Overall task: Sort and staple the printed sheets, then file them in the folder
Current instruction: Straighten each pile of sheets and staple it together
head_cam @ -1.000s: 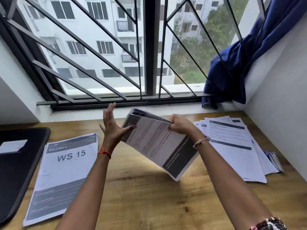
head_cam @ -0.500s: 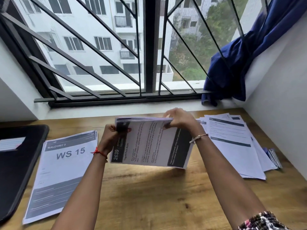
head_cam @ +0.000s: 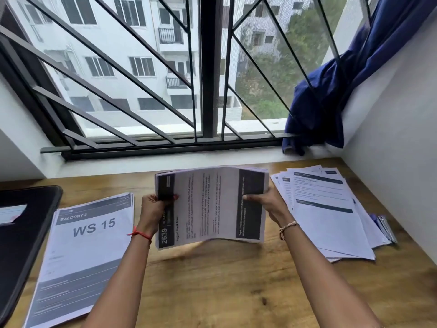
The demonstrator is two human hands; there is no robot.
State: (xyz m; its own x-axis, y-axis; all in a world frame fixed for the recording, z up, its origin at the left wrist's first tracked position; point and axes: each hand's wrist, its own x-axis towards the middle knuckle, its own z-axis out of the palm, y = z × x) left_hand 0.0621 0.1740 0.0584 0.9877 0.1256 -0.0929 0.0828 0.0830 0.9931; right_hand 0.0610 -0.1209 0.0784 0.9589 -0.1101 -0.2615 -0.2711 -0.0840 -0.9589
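Hands, left hand [head_cam: 156,207] and right hand [head_cam: 264,200], clamp the paper stack [head_cam: 210,204] by its short ends above the surface [head_cam: 224,280], probably to square its edges before stapling.

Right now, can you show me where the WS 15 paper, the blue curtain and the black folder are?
WS 15 paper [head_cam: 94,227]: head view, on its big printed letters.
Blue curtain [head_cam: 331,95]: head view, on the bunched cloth by the window.
Black folder [head_cam: 26,233]: head view, on its dark cover.

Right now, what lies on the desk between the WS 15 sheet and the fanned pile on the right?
Only bare wooden desk; the head view shows the stack held above it.
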